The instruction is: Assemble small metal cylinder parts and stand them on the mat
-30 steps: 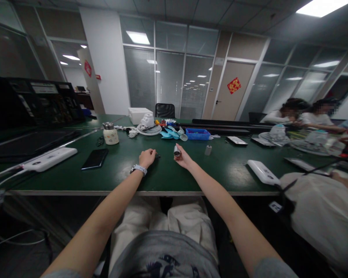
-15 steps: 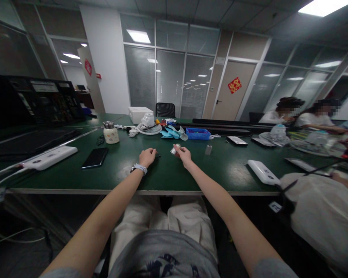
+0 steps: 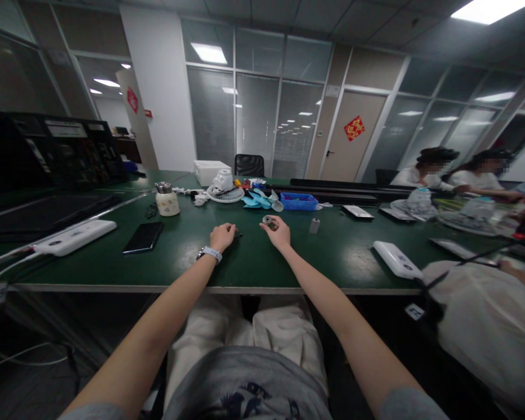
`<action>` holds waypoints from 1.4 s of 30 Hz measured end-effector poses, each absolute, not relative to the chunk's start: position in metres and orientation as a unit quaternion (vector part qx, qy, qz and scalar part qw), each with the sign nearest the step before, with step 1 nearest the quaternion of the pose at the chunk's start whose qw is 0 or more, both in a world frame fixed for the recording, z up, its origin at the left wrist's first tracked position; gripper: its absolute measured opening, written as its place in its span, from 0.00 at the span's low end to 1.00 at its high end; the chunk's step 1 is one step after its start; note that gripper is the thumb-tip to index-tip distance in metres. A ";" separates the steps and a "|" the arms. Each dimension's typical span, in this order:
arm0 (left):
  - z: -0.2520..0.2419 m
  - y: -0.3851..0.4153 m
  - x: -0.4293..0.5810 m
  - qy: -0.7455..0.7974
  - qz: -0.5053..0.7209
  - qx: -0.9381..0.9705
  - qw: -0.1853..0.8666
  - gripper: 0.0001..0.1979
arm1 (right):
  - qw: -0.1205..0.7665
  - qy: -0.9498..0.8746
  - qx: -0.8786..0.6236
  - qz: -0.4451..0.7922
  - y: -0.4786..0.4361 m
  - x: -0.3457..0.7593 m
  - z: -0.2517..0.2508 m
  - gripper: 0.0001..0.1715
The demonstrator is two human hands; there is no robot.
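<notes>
turned since half a second ago, the small metal cylinder (image 3: 268, 220) now shows its round end to the viewer, where its shiny side showed before; the right hand (image 3: 282, 234), at the centre of the frame, has rotated with it, while the left hand (image 3: 221, 237) has stayed put. the right fingers are narrow around the cylinder, pinching it by its sides, apparently so that the end face is free to be looked at.

left of centre, the left hand rests low over the worktop (image 3: 332, 256), fingers curled in. a small dark tip (image 3: 240, 234) shows just beside them; whether they grip it, i cannot tell. placed there, this hand leaves the view of the cylinder unblocked.

right of centre, a grey cylinder (image 3: 314, 226) stands upright on the worktop, probably on its end so that it does not roll. in the upper middle, light-blue blades (image 3: 254, 201) and a blue tray (image 3: 299, 206) sit beyond both hands, perhaps set back to leave the near part for handling. a dark phone (image 3: 143, 238) lies flat at the left.
</notes>
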State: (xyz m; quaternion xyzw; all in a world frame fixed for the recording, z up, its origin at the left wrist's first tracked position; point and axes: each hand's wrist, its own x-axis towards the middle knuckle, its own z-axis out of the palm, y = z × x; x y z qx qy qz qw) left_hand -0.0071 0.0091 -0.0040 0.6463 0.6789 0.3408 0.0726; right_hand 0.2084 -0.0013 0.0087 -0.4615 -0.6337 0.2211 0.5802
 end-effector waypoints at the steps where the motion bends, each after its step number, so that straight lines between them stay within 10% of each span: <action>1: -0.004 0.009 -0.007 0.679 0.340 0.646 0.073 0.20 | 0.582 -0.622 -0.481 0.206 -0.001 0.211 0.011 0.21; 11: -0.003 0.008 -0.006 0.680 0.341 0.644 0.076 0.20 | 0.603 -0.419 -0.674 -0.082 0.006 0.308 0.025 0.28; 23: -0.004 0.009 -0.006 0.685 0.330 0.646 0.071 0.20 | 0.528 -0.317 -0.787 0.037 0.018 0.351 0.005 0.21; 30: -0.004 0.009 -0.007 0.682 0.340 0.644 0.071 0.20 | 0.573 -0.272 -0.772 -0.037 0.011 0.334 0.014 0.39; 36: -0.004 0.009 -0.007 0.684 0.344 0.640 0.071 0.19 | 0.574 -0.475 -0.657 -0.112 -0.012 0.282 0.025 0.24; 42: -0.005 0.010 -0.007 0.684 0.348 0.638 0.061 0.19 | 0.354 -0.783 -0.505 0.086 -0.006 0.167 0.003 0.21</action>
